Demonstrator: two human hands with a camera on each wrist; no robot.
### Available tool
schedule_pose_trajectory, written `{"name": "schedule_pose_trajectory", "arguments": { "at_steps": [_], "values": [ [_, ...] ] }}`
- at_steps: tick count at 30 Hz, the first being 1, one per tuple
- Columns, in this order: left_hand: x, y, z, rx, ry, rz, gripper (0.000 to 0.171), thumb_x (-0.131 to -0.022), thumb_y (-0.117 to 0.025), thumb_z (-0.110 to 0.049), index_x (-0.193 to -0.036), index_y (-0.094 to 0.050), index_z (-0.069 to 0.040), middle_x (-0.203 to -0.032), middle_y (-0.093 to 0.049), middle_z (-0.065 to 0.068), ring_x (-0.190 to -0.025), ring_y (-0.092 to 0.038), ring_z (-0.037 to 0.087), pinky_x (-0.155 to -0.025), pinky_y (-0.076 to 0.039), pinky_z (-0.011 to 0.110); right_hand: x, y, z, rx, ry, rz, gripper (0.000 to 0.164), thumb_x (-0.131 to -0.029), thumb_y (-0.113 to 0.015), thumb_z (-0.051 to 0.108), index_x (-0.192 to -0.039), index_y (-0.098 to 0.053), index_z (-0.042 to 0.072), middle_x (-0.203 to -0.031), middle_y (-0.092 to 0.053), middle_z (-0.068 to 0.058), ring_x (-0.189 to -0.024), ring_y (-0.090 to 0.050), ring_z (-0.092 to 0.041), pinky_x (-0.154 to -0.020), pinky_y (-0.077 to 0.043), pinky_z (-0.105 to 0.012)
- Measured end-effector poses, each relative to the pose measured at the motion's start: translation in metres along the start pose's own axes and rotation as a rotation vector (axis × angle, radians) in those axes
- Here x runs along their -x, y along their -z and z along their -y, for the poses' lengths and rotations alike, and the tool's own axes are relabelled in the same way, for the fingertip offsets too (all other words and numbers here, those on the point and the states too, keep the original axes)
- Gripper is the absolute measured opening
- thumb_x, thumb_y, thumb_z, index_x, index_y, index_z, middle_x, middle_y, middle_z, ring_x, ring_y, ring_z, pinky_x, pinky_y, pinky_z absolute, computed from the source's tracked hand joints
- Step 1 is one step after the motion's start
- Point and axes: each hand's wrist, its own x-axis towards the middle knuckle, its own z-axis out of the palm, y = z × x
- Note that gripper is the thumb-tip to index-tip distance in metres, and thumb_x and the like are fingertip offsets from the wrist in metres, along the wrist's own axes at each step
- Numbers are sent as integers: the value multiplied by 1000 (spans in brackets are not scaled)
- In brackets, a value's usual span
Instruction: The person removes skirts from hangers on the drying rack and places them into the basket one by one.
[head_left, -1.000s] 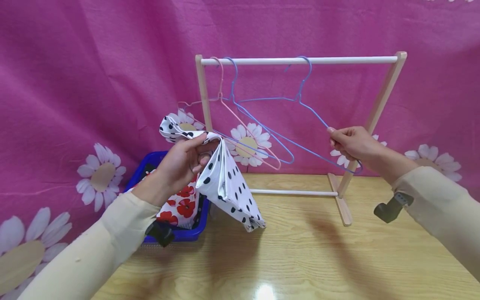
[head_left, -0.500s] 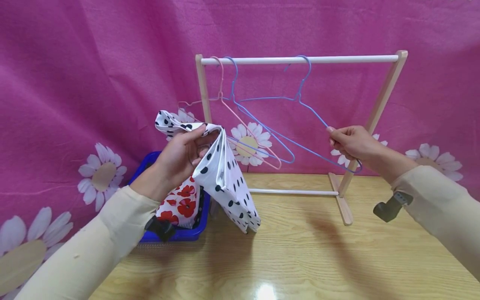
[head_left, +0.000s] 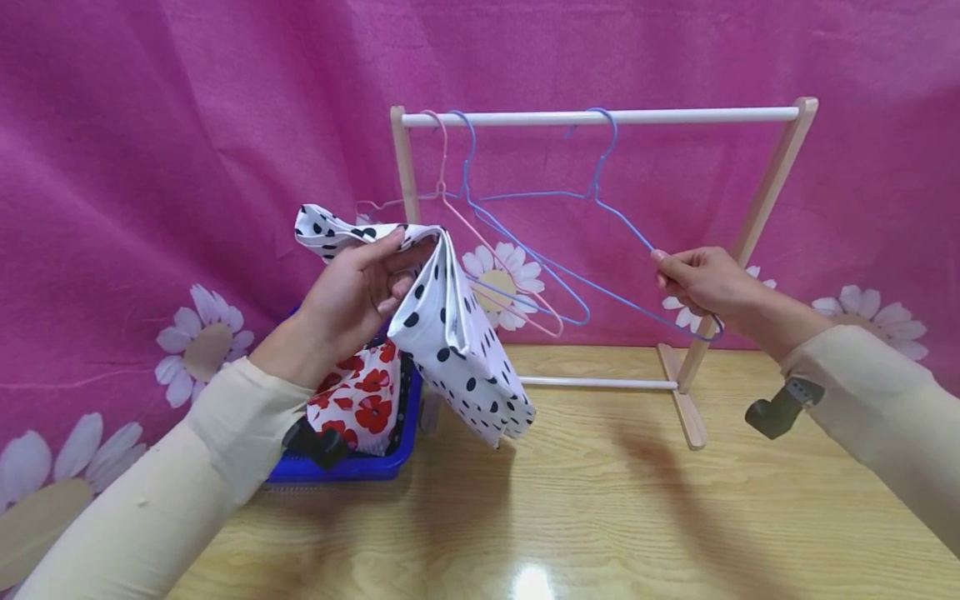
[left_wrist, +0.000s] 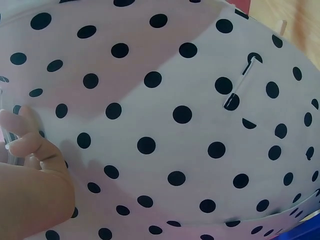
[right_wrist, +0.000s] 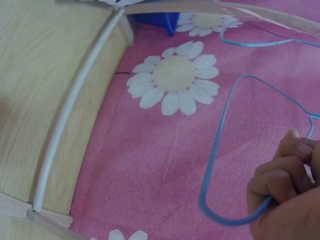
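My left hand (head_left: 356, 292) grips a folded white cloth with black dots (head_left: 442, 333), its thumb on top and fingers beneath the fold. The cloth hangs down to the right of the hand and fills most of the left wrist view, where curled fingers (left_wrist: 35, 145) show at the left edge. With my right hand (head_left: 708, 283) I pinch the right shoulder of a blue hanger (head_left: 570, 196). That hanger's hook is over the white rail (head_left: 697, 117). In the right wrist view, the hanger's rounded end (right_wrist: 215, 165) extends from the curled fingers.
A pink hanger (head_left: 442, 158) and another blue hanger (head_left: 467, 167) hang at the rail's left end. Behind my left hand stands a blue basket (head_left: 405, 433) with red-flowered cloth (head_left: 371, 408). The rack's wooden foot (head_left: 682, 400) rests on the wood-grain table (head_left: 600, 500).
My left hand has risen slightly and moved a little left, lifting the dotted cloth. The right hand keeps its hold on the blue hanger, almost still.
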Motion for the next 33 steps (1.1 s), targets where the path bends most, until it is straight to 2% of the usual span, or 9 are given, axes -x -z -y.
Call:
{"name": "schedule_pose_trajectory", "arguments": {
  "at_steps": [13, 15, 17, 20, 21, 24, 30, 33],
  "values": [
    [1, -4, -21, -32, -121, -12, 35, -109, -41, -21, -107, -77, -18, -101, -79, -4, -53, -42, 6, -47, -32, 14, 0, -3, 3, -1, 10, 12, 50, -109, -39, 41, -66, -60, 24, -55, -42, 13, -46, -31, -1, -43, -27, -21],
    [1, -6, -25, -7, -123, -7, 34, -109, -43, -21, -108, -77, -17, -103, -79, -4, -60, -56, 3, -55, -43, 13, -1, -3, 3, 2, 3, 13, 50, -109, -39, 41, -66, -59, 25, -55, -42, 13, -46, -31, -1, -43, -27, -21],
    [1, -8, -29, 19, -135, 4, 33, -109, -44, -21, -109, -77, -16, -105, -80, -4, -75, -70, 4, -68, -53, 15, -2, -3, 3, 3, -2, 13, 50, -109, -39, 40, -66, -59, 25, -55, -42, 14, -46, -32, -1, -44, -27, -21],
    [1, -11, -37, 44, -161, 22, 30, -108, -47, -21, -111, -76, -14, -107, -79, -2, -102, -75, 8, -91, -56, 22, -3, -4, 3, 8, -2, 10, 50, -109, -39, 39, -66, -59, 25, -55, -43, 14, -46, -32, -1, -44, -28, -20],
    [1, -12, -39, 34, -178, 25, 30, -108, -47, -22, -112, -76, -14, -107, -79, -2, -102, -74, 8, -92, -56, 22, -4, -5, 3, 10, -1, 9, 50, -109, -38, 39, -65, -59, 26, -54, -43, 13, -46, -32, -1, -44, -28, -20],
    [2, -13, -46, 34, -212, 32, 29, -107, -48, -22, -113, -75, -12, -107, -79, -1, -101, -74, 9, -92, -55, 22, -5, -5, 3, 10, 8, 6, 50, -110, -39, 38, -65, -59, 26, -54, -43, 13, -46, -32, -1, -43, -28, -20],
    [0, -16, -57, 13, -304, 10, 27, -107, -49, -22, -108, -74, -10, -98, -79, -1, -90, -73, 9, -84, -53, 21, -6, -5, 4, 18, 30, 10, 50, -109, -39, 39, -66, -59, 25, -54, -42, 12, -47, -33, -1, -44, -28, -21],
    [-1, -17, -62, 54, -330, 11, 25, -106, -50, -18, -106, -73, -7, -95, -77, 2, -87, -71, 10, -83, -53, 21, -6, -5, 4, 14, 28, 16, 50, -109, -39, 39, -66, -59, 25, -54, -41, 12, -48, -32, -2, -45, -26, -23]
  ]
}}
